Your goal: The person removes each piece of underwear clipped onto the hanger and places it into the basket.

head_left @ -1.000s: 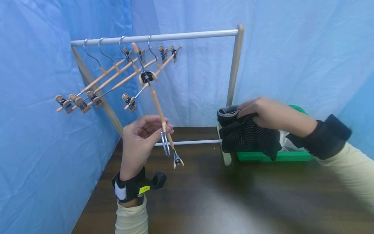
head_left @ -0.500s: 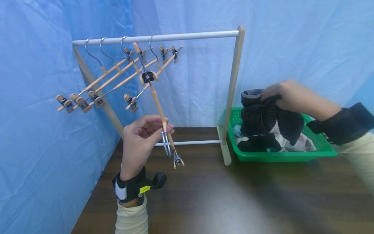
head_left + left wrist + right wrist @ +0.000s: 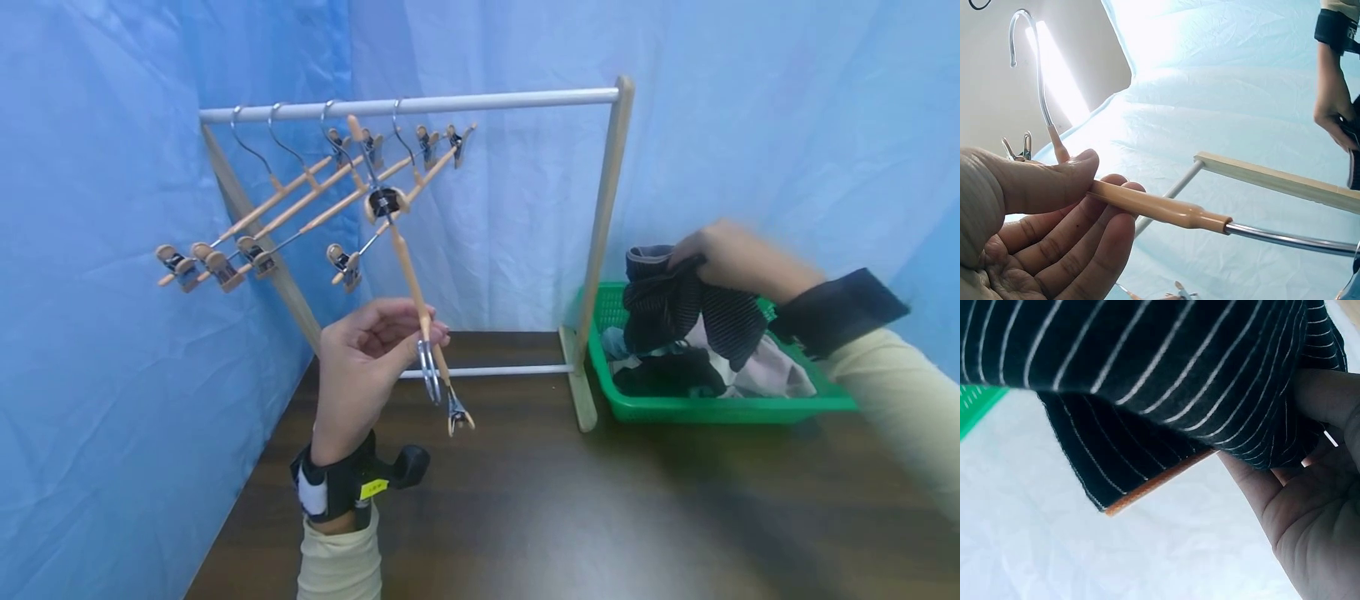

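My left hand [image 3: 352,375] pinches a wooden clip hanger [image 3: 411,271] between thumb and fingers, near its middle. The hanger slants, with one clip [image 3: 459,412] low and the other higher up. Its metal hook shows in the left wrist view, beside the thumb. Over the basket at right, my right hand [image 3: 738,254] grips a black garment with thin white stripes [image 3: 663,312]. The cloth hangs bunched, a grey inner edge showing at its top. In the right wrist view, thumb and fingers hold the striped cloth [image 3: 1147,356]; its exact kind is unclear.
The green basket [image 3: 750,411] holds dark, white and pale clothes [image 3: 776,375]. A rack with a metal bar [image 3: 517,102] stands behind the left hand, several clip hangers [image 3: 262,208] on it. Blue cloth [image 3: 90,375] walls the left and back of the brown table [image 3: 540,517].
My right hand carried the striped garment rightward from beside the rack's foot to over the basket, then slightly down. The left hand keeps its hold on the hanger.
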The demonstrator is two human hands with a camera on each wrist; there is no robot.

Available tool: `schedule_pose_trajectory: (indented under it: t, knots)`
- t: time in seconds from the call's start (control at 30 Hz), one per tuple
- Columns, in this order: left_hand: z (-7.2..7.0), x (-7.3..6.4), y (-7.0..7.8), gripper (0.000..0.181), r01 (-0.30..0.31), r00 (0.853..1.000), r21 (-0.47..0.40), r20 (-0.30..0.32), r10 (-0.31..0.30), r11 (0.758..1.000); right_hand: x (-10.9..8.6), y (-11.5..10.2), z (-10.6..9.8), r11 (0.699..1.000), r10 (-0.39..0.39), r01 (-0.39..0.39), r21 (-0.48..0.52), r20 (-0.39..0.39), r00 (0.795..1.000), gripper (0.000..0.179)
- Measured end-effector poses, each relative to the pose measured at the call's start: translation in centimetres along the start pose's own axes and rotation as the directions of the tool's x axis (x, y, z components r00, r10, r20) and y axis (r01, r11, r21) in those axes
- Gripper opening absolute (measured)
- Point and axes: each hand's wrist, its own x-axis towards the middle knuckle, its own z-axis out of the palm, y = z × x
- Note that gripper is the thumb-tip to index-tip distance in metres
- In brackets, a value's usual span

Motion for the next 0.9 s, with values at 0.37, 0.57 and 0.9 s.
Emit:
schedule_pose_trajectory:
  t: [0.37,0.57,0.9]
  knots:
    - [-0.1,0.0,0.0,0.023,-0.003,1.0,-0.018,0.009,0.003,1.0,1.8,0.4,3.6,0.993,0.09,-0.096,0.063,0.098,0.991,0.043]
    - [-0.1,0.0,-0.1,0.022,0.005,1.0,0.003,-0.003,-0.005,1.0,2.6,0.5,6.0,0.989,0.099,-0.113,0.094,0.141,0.985,0.042]
    - [-0.1,0.1,0.0,0.022,0.019,1.0,0.012,-0.009,-0.019,1.0,3.4,1.8,9.0,0.982,0.083,-0.11,0.154,0.177,0.981,0.042]
